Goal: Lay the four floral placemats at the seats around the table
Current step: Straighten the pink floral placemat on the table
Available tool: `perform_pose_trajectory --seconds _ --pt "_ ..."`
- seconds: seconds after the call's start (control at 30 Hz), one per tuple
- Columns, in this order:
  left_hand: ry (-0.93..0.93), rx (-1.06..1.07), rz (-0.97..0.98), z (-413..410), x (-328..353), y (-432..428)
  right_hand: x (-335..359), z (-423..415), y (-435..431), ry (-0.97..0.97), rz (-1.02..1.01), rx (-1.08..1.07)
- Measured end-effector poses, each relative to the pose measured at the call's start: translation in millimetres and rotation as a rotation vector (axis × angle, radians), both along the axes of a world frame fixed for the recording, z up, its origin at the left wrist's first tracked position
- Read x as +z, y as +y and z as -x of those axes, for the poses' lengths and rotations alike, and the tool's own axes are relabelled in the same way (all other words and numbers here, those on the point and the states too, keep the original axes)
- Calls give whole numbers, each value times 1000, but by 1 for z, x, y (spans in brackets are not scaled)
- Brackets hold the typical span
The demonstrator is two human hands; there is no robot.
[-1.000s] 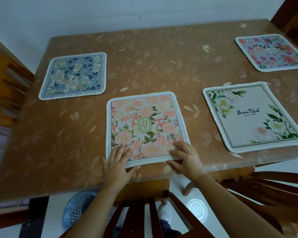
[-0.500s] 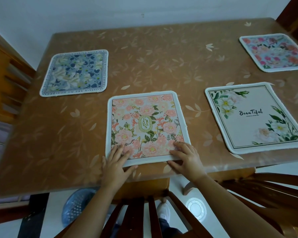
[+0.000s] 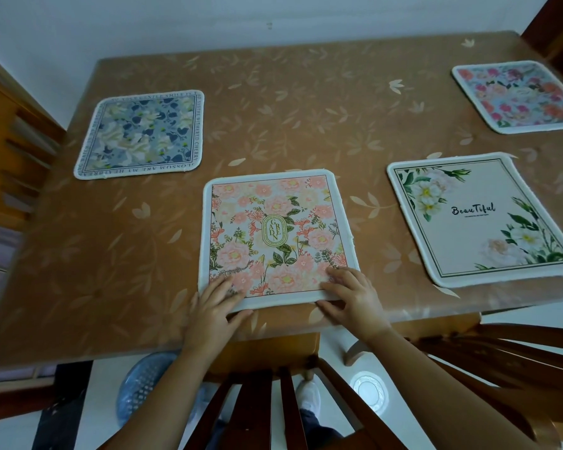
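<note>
Nothing has shifted: both flat, spread hands [image 3: 213, 308] [image 3: 350, 295] still press the square peach mat [image 3: 275, 237].

The table [image 3: 290, 102] is covered with a smooth brown plastic-looking sheet printed with pale leaves; it has a soft sheen, brightest toward the far edge. The four placemats look like matt cloth with printed faces and a slightly fuzzy, pale bound edge: the pink garden mat [image 3: 273, 235], the blue mat [image 3: 140, 134], the cream "Beautiful" mat [image 3: 478, 219] and the bright flowered mat [image 3: 520, 95]. None of them reflects light. The chair [image 3: 264, 404] in front has dark, varnished wooden slats with a mild gloss, and the chair at the left [image 3: 10, 151] is lighter orange wood. The floor [image 3: 335, 381] below looks like glossy pale tile.
</note>
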State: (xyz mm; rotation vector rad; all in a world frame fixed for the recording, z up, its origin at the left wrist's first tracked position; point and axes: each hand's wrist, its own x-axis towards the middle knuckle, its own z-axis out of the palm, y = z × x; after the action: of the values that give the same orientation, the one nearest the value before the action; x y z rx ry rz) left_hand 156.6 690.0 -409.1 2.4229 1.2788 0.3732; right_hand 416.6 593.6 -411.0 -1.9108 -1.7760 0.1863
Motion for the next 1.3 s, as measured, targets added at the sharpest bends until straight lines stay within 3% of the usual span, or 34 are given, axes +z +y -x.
perform_pose_trajectory --seconds 0.33,0.5,0.57,0.77,0.97,1.3 --pt "13 42 99 7 -3 2 6 -6 -1 81 133 -2" --pt "402 32 91 -10 -12 3 -4 3 13 -110 429 -2" --pt "453 39 115 -25 -14 3 -6 19 21 -184 461 -31" --pt "387 55 22 -55 -14 15 -16 40 56 -238 469 -81" --pt "440 121 -7 -75 -25 59 -20 28 98 -261 451 -78" --pt "373 148 -61 -113 -28 142 -22 -2 205 -215 401 -166"
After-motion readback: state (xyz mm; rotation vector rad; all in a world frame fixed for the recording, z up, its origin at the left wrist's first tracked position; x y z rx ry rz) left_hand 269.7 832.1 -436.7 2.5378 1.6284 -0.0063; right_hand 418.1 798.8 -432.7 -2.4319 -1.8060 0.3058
